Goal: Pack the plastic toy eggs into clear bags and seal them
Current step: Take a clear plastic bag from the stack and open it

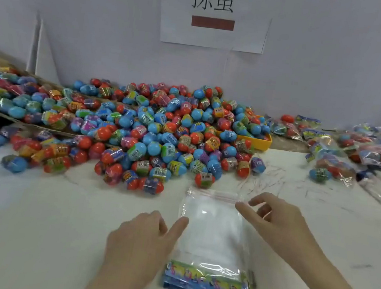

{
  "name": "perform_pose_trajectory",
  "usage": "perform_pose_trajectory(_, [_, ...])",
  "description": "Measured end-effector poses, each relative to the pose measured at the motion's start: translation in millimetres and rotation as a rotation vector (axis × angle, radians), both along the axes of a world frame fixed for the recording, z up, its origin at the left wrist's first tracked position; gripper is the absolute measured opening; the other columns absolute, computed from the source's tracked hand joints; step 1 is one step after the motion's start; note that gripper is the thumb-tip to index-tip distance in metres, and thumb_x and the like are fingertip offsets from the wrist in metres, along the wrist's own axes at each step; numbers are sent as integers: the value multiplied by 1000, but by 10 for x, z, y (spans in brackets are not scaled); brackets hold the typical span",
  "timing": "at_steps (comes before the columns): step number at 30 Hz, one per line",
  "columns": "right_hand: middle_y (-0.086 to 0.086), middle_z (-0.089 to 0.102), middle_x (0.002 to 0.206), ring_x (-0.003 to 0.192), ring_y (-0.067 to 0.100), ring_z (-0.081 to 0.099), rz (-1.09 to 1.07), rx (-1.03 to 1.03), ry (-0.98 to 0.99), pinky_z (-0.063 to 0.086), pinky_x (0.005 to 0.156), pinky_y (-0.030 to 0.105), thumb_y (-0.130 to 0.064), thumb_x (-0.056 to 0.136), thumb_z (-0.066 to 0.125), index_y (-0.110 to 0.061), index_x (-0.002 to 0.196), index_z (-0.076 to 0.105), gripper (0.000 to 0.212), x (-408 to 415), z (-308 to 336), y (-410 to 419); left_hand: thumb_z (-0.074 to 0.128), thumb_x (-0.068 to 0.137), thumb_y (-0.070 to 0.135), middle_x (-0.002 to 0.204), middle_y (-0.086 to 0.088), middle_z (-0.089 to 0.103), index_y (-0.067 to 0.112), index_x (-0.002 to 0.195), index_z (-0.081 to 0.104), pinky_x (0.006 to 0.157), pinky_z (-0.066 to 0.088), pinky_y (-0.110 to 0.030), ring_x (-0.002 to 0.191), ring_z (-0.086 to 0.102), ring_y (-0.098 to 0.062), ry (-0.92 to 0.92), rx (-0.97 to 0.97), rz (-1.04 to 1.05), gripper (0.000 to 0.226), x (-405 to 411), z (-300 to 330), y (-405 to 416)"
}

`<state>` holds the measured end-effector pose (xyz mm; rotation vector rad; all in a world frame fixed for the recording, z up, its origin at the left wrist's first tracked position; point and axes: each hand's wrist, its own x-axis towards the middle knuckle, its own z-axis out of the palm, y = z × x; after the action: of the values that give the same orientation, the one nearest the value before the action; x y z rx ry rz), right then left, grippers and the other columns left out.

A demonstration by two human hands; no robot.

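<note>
A stack of clear bags with printed headers lies flat on the white table, nearest the viewer. The left hand rests beside it, forefinger touching the top bag's left edge, grip open. The right hand hovers at the red zip strip, fingers loosely spread, holding nothing. Beyond lies a heap of toy eggs; filled bags sit at right.

Left hand: palm down, forearm reaching forward, index finger extended, other fingers loosely bent.
Right hand: palm down, fingers spread, slightly curled, gripping nothing.
</note>
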<state>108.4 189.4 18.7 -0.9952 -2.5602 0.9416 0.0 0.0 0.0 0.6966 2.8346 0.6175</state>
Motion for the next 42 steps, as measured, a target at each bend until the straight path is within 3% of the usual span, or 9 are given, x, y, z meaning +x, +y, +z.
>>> perform_pose_trajectory(3, [-4,57,90,79,11,53,-66,-23,-171,37,55,22,-58,70,66,-22,102,49,51,-186,-79,21,29,81,75,79,10,55,24,76,45,65,34,-28,85,55,-15,57,-186,-80,53,-117,-32,223])
perform_pose_trajectory(6, [-8,54,83,72,4,51,-85,-83,-144,34,50,18,-47,66,75,-22,98,49,48,-221,-139,33,39,81,71,91,8,58,25,82,46,67,33,-27,90,55,-15,34,-189,-134,47,-133,-27,343])
perform_pose_trajectory(10, [-9,60,68,57,1,55,-58,-175,-104,33,44,12,-31,63,81,-20,92,57,39,-239,-107,94,52,82,59,86,14,57,31,75,44,66,36,-25,85,54,-9,-94,-9,-111,30,-161,-78,306])
perform_pose_trajectory(16, [-14,61,69,64,2,54,-85,1,-58,37,55,24,-42,67,76,-29,63,60,21,-240,-51,65,57,80,55,72,18,56,31,70,49,61,36,-13,71,49,5,-213,153,-69,27,-162,-67,250])
perform_pose_trajectory(19, [-11,64,62,56,4,52,-66,-108,55,42,57,25,-36,68,77,-27,57,66,18,-244,5,93,56,80,55,73,18,57,31,70,51,64,38,-12,70,49,5,-249,198,-34,27,-180,-62,259])
perform_pose_trajectory(26, [-8,68,57,41,1,49,28,-330,56,45,52,14,-23,75,74,-27,73,72,5,-298,135,102,56,75,62,73,15,54,33,71,52,59,34,-10,66,49,3,-253,250,30,29,-255,-53,338])
perform_pose_trajectory(33, [-16,66,62,52,5,50,-75,-103,241,39,53,14,-19,57,85,-38,49,66,28,-266,162,43,71,68,42,53,17,55,31,58,54,57,37,-6,52,49,10,-232,371,108,22,-255,-216,385])
perform_pose_trajectory(38, [8,68,58,48,9,58,88,-550,327,43,47,16,-13,56,79,-15,56,73,7,-290,453,92,69,67,46,89,18,49,43,78,46,63,34,-4,70,50,-1,-83,646,82,26,-260,-79,413])
perform_pose_trajectory(42, [13,67,59,44,11,55,178,-641,412,39,40,15,-26,44,74,-11,62,73,23,-349,675,77,62,61,47,95,13,69,33,91,66,65,43,-4,82,63,8,-602,917,-202,34,-257,357,396])
